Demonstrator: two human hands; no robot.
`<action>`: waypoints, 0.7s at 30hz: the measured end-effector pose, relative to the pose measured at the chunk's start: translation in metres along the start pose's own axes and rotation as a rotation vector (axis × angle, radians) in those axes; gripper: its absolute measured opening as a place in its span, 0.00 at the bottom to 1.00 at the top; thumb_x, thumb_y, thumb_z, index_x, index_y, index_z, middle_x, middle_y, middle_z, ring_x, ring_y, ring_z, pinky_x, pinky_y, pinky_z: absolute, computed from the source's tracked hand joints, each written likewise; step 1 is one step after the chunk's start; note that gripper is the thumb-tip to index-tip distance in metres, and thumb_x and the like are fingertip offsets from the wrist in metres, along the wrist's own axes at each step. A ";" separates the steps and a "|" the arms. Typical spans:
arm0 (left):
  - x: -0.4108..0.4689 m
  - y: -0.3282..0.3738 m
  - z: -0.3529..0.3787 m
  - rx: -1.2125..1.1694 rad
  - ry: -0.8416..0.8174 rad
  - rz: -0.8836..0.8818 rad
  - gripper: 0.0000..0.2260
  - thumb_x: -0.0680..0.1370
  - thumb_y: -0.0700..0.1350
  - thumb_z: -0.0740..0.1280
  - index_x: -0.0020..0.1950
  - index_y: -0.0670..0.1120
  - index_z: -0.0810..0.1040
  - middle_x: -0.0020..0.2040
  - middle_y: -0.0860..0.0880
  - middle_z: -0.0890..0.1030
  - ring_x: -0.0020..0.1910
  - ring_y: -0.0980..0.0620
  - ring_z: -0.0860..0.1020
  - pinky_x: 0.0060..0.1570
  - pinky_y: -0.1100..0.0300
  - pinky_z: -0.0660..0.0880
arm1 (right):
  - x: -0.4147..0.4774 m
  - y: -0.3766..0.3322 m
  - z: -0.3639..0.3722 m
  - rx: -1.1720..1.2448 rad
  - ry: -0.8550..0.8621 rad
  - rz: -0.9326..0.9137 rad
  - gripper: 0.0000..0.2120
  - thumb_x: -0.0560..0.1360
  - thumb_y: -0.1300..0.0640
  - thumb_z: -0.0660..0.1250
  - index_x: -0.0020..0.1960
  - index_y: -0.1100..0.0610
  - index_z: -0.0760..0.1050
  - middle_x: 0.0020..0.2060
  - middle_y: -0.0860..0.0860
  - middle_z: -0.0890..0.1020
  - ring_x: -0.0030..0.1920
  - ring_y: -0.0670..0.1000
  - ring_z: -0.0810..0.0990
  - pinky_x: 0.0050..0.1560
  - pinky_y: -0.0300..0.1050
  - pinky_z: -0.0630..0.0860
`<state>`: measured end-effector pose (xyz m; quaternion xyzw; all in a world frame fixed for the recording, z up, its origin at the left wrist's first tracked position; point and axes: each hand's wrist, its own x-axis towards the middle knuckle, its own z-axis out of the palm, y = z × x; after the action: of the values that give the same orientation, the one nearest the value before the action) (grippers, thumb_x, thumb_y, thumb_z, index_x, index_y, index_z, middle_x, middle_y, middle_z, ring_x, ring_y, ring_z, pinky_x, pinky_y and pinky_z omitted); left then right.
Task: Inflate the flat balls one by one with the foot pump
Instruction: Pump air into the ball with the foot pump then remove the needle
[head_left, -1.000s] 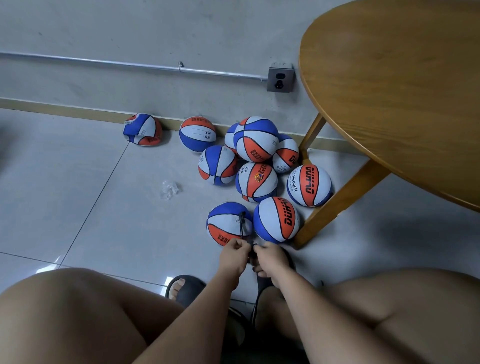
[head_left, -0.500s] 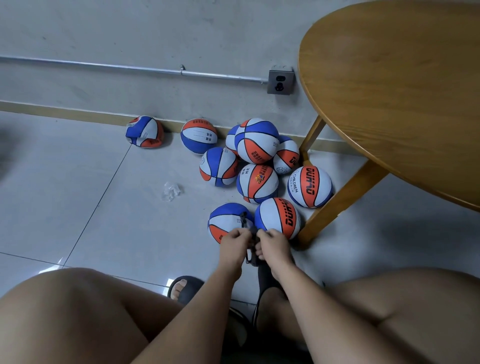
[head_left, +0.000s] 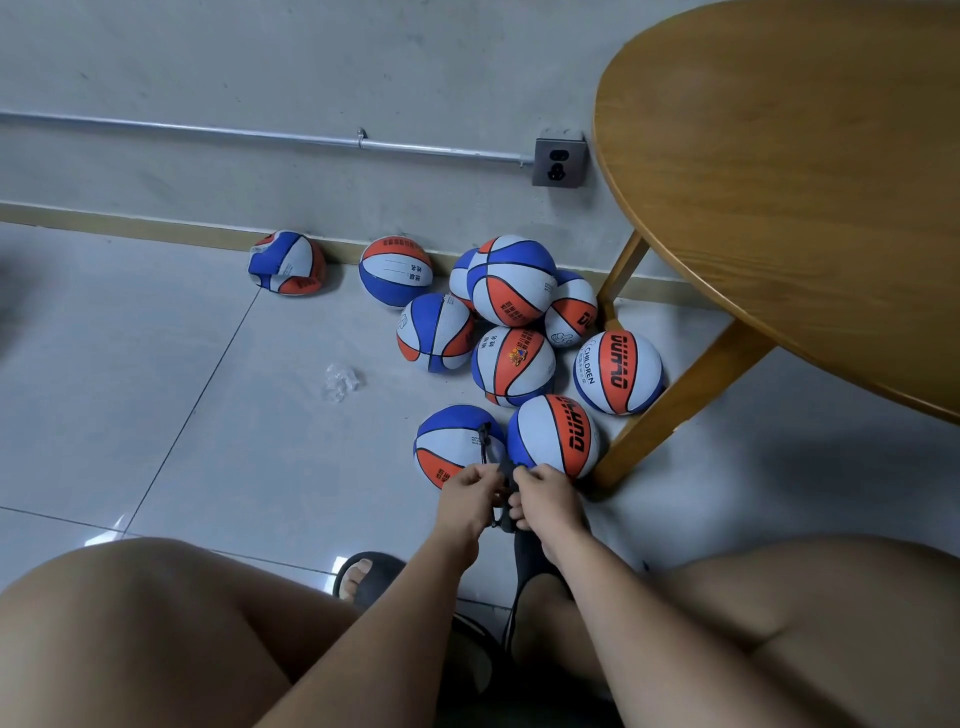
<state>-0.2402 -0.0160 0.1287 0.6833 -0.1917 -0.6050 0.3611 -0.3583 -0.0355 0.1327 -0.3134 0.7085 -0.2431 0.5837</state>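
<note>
**Fig. Head view, ball on the hose.** The near ball (head_left: 451, 451) (blue/white/orange) lies on the floor (head_left: 156, 415) directly ahead of the seated person. It touches a rounder ball (head_left: 558, 434) on its R side. A dark hose (head_left: 486, 441) climbs its face to a fitting near the top, prob. at the valve, so this is judged the ball in hand.

The left hand (head_left: 467, 491) and right hand (head_left: 548, 493) meet just below the ball. Fingers are curled and both pinch the hose, w/ the line running down between them (likely one hand steadies while the other works the fitting; which does which cannot be told).

Below the hands, a dark body (head_left: 525, 558) is taken for the foot pump, mostly hidden by the forearms. It sits btw. the feet, prob. so a sole can reach it w/o shifting the seat. The L foot, in a dark slipper (head_left: 363, 577), rests beside it.

Further out, a heap of balls (head_left: 511, 364) is packed against the skirting and the bench leg (head_left: 675, 410), which stop them rolling; one sits atop the others. These look round, i.e. prob. done. Apart at the wall, to the L, lies a crumpled ball (head_left: 285, 262), plainly flat and prob. waiting its turn. A clear plastic scrap (head_left: 340, 382) lies btw. it and the heap.

The round wooden bench (head_left: 779, 208) overhangs at R. A wall socket (head_left: 560, 162) and metal conduit (head_left: 208, 127) are behind.
</note>
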 end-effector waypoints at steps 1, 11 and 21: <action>0.001 -0.004 -0.001 0.017 0.007 -0.010 0.04 0.79 0.42 0.69 0.48 0.43 0.83 0.42 0.46 0.84 0.36 0.52 0.77 0.32 0.62 0.70 | 0.003 0.005 0.000 -0.015 -0.009 0.016 0.08 0.83 0.58 0.63 0.50 0.62 0.77 0.32 0.55 0.78 0.30 0.52 0.73 0.26 0.40 0.68; 0.004 -0.045 -0.003 0.346 0.038 -0.050 0.05 0.78 0.45 0.72 0.48 0.46 0.86 0.41 0.50 0.88 0.35 0.52 0.81 0.43 0.56 0.82 | 0.015 0.051 -0.002 -0.162 -0.063 0.161 0.10 0.83 0.56 0.64 0.51 0.61 0.80 0.31 0.54 0.78 0.26 0.52 0.73 0.26 0.39 0.67; -0.002 0.014 0.009 0.087 0.114 0.161 0.07 0.76 0.44 0.68 0.41 0.41 0.77 0.34 0.50 0.79 0.33 0.53 0.74 0.32 0.58 0.74 | 0.004 -0.010 0.006 -0.037 0.078 -0.098 0.18 0.70 0.46 0.64 0.44 0.62 0.73 0.31 0.59 0.79 0.31 0.55 0.75 0.34 0.51 0.73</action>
<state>-0.2470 -0.0268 0.1400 0.7138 -0.2513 -0.5254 0.3890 -0.3513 -0.0447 0.1361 -0.3489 0.7190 -0.2702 0.5370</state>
